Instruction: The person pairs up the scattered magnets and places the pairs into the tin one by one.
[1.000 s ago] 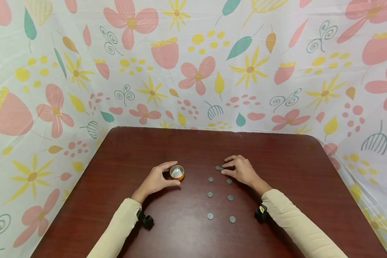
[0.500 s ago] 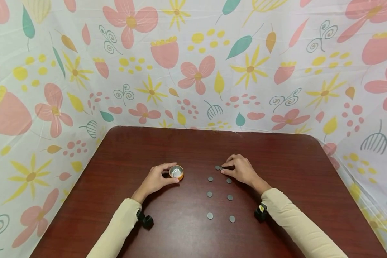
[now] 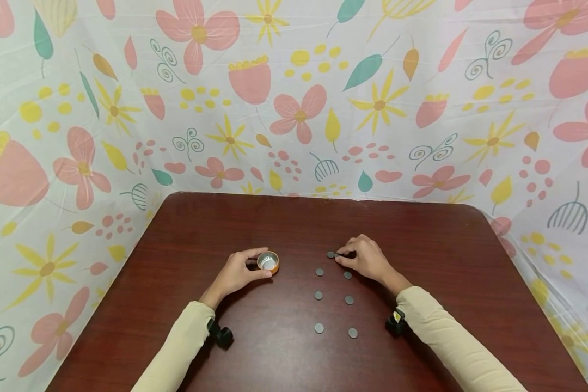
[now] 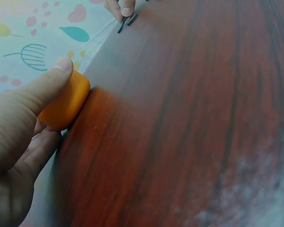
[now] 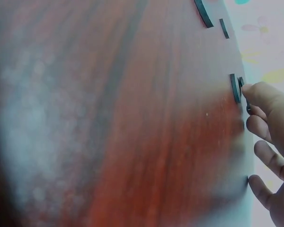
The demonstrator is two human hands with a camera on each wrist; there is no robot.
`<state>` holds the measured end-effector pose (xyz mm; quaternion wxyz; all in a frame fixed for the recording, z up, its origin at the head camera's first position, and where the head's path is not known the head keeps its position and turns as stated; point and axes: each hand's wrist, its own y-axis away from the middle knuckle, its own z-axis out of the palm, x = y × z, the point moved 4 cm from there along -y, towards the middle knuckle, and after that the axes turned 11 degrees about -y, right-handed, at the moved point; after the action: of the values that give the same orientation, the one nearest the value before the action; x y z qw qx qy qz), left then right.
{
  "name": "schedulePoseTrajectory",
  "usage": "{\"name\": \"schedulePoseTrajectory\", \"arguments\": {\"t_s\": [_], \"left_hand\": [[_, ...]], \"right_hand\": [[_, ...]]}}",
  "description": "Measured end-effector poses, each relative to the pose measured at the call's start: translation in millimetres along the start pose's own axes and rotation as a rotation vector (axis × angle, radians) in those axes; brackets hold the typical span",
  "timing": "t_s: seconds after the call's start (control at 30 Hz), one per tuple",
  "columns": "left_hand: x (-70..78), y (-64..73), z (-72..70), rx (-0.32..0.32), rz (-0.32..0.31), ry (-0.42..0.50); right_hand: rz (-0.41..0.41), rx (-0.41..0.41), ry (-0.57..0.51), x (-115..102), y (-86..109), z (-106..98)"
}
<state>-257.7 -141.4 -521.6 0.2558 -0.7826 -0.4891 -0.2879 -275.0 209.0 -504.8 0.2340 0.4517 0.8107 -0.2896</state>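
My left hand holds a small round tin by its sides, thumb near and fingers on the far side. The tin stands upright on the table with its silvery inside facing up; its orange wall shows in the left wrist view. My right hand pinches a small dark grey disc between thumb and finger. In the right wrist view that disc is tilted and partly hidden by the thumb. Another grey disc lies flat just left of those fingertips.
Several more grey discs lie in two loose columns toward the front, among them a left disc and a right disc. The dark red-brown table backs onto a flowered cloth hanging on three sides.
Over the last second the tin and my left hand shift very slightly left. My right fingers draw in a little on the disc, which stays in place.
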Motion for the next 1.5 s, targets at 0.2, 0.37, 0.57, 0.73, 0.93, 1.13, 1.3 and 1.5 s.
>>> {"name": "schedulePoseTrajectory", "arguments": {"t_s": [0.2, 0.37, 0.57, 0.73, 0.93, 1.13, 1.3, 1.5], "left_hand": [[-0.4, 0.7, -0.5, 0.002, 0.002, 0.002], [-0.2, 0.6, -1.2, -0.001, 0.004, 0.006], [-0.3, 0.1, -1.1, -0.005, 0.013, 0.01], [-0.7, 0.3, -1.1, -0.01, 0.006, 0.016], [-1.2, 0.1, -0.8, -0.009, 0.007, 0.026], [-0.5, -0.9, -1.0, -0.002, 0.017, 0.03], [0.4, -1.8, -1.1, -0.001, 0.018, 0.037], [0.6, -1.5, -1.6, -0.001, 0.011, 0.039]], "right_hand": [[-0.003, 0.01, 0.004, 1.2, -1.2, 0.1], [-0.026, 0.03, 0.005, 1.6, -0.8, -0.3], [-0.041, 0.057, 0.016, 2.1, -0.3, -0.1], [-0.049, 0.065, 0.009, 0.5, -0.3, 0.0], [-0.061, 0.083, 0.003, -0.3, -1.4, -1.7], [-0.066, 0.089, 0.002, -1.4, -3.3, -3.6], [-0.09, 0.101, 0.011, -3.0, -4.6, -5.4], [-0.116, 0.103, 0.022, -8.1, -11.3, -7.0]]}}
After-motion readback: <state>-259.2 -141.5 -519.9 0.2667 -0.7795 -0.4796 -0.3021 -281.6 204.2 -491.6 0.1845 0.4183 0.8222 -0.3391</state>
